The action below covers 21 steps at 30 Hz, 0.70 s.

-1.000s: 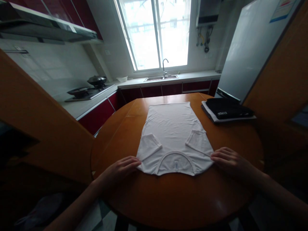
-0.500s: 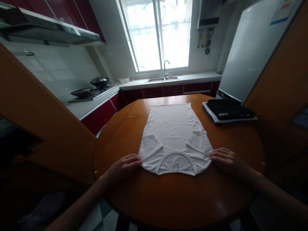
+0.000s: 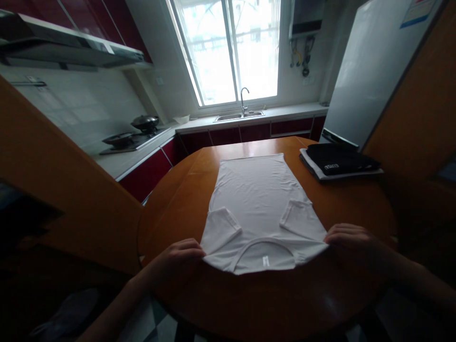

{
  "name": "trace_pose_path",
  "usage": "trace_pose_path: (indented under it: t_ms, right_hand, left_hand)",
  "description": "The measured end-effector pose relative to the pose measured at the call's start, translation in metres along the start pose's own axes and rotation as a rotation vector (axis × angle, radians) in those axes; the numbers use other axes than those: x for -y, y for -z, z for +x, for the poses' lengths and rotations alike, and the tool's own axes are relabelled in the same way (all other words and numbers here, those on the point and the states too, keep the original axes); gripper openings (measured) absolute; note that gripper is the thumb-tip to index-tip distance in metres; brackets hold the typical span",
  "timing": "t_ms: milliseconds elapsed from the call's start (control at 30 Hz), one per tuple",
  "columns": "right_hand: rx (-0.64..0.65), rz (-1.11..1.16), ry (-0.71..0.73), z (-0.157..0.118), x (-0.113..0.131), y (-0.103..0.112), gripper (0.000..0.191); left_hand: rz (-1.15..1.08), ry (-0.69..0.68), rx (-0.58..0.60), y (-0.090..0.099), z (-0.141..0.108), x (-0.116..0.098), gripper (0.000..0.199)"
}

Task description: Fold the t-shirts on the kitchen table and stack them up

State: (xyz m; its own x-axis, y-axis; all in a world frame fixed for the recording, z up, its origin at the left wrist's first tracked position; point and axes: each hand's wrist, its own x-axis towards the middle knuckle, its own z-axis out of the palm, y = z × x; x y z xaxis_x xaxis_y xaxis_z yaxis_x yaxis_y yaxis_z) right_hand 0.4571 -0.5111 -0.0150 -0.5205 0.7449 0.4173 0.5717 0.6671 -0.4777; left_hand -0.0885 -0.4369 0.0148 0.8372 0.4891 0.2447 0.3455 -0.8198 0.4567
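A white T-shirt point(image 3: 258, 190) lies spread on the round wooden table point(image 3: 171, 199), its neckline towards me and its hem at the far side. Both short sleeves are folded inward over the body. My left hand point(image 3: 185, 251) pinches the left shoulder edge of the shirt. At the right shoulder edge, the fingers of my right hand point(image 3: 345, 236) are closed on the fabric. Between my hands the collar edge looks stretched and slightly raised, and a small pale label shows inside the neck.
Folded clothes, black on top of white point(image 3: 338, 161), are stacked at the table's right rear. Beyond the table are a counter with a sink point(image 3: 239, 116), a stove with pans point(image 3: 145, 123) and a fridge point(image 3: 374, 66).
Both hands have moved outward and nearer to me, drawing the shirt's shoulders wider apart. The neckline has come closer, and its label shows more clearly.
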Motion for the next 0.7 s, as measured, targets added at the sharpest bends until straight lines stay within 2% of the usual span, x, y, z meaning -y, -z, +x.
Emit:
trace_pose_path:
  t_ms: [133,233,300,400,500,600,700]
  right_hand:
    - [0.065,0.059,-0.160,0.010,0.008,0.014,0.017]
    - [0.032,0.085,-0.247,0.030,0.007,0.022,0.015]
    - [-0.021,0.100,-0.293,0.048,0.000,0.026,0.015]
    - [-0.096,0.138,-0.358,0.081,-0.024,0.031,0.018]
    - [-0.139,0.205,-0.423,0.115,-0.060,0.030,0.023]
    - [-0.148,0.248,-0.506,0.142,-0.099,0.017,0.026]
    - [-0.133,0.263,-0.614,0.157,-0.131,-0.003,0.025]
  left_hand:
    - [-0.110,0.127,0.053,0.017,0.008,-0.007,0.018]
    - [-0.167,0.180,0.074,0.034,0.028,-0.007,0.016]
    - [-0.183,0.206,0.048,0.043,0.045,0.002,0.017]
    - [-0.217,0.287,-0.048,0.052,0.071,0.031,0.028]
    - [-0.259,0.394,-0.158,0.054,0.093,0.075,0.038]
    - [-0.246,0.485,-0.202,0.049,0.111,0.118,0.044]
    - [-0.197,0.550,-0.188,0.038,0.122,0.153,0.047]
